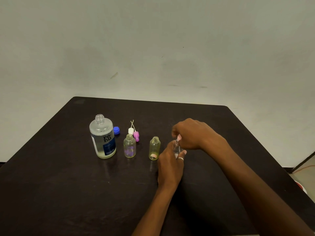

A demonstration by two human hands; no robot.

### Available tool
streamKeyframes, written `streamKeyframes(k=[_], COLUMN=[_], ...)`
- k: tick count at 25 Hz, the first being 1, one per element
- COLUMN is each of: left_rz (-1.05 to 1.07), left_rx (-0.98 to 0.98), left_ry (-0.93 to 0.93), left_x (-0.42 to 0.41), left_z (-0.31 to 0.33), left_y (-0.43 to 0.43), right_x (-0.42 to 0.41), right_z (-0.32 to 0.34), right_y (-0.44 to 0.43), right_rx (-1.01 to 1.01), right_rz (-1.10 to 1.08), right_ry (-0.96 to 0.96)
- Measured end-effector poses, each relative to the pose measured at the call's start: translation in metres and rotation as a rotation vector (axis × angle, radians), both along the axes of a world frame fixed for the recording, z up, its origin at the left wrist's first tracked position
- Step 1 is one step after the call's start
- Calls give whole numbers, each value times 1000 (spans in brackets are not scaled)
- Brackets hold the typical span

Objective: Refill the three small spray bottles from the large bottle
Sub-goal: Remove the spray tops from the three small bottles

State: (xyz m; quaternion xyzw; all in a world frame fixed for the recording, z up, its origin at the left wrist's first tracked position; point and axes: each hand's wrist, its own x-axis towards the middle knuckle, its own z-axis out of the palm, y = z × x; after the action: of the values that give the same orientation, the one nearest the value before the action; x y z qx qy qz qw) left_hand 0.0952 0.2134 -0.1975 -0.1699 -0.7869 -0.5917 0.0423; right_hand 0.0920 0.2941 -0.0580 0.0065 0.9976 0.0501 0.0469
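The large clear bottle (103,137) with a dark blue label stands uncapped at the left of the dark table (68,184); its blue cap (116,130) lies just behind it. Two small yellowish bottles (129,145) (154,148) stand open to its right. A white spray top (130,130) and a pink spray top (136,136) lie behind the first one. My left hand (170,166) grips the third small clear bottle (177,149), which is mostly hidden. My right hand (190,133) pinches that bottle's pale top from above.
The table's far edge meets a plain pale wall. At the right the table edge drops to a light floor with an orange cable (305,167) and a red and white object (300,186).
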Motion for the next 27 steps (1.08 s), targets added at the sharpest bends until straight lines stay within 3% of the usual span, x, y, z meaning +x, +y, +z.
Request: streamKeyframes(k=[9, 19, 22, 27], left_rz=[7, 17, 14, 13], left_rx=[9, 8, 19, 25], left_ry=[19, 10, 6, -21], left_x=[-1, -2, -2, -2], left_z=[-3, -3, -3, -3], left_y=[1, 0, 0, 0], right_x=[-1, -4, -29, -77], right_z=[2, 89, 77, 14], right_y=[0, -1, -5, -15], right_rx=[54, 2, -28, -71], right_rz=[-56, -136, -144, -219], right_ry=[89, 329, 344, 163])
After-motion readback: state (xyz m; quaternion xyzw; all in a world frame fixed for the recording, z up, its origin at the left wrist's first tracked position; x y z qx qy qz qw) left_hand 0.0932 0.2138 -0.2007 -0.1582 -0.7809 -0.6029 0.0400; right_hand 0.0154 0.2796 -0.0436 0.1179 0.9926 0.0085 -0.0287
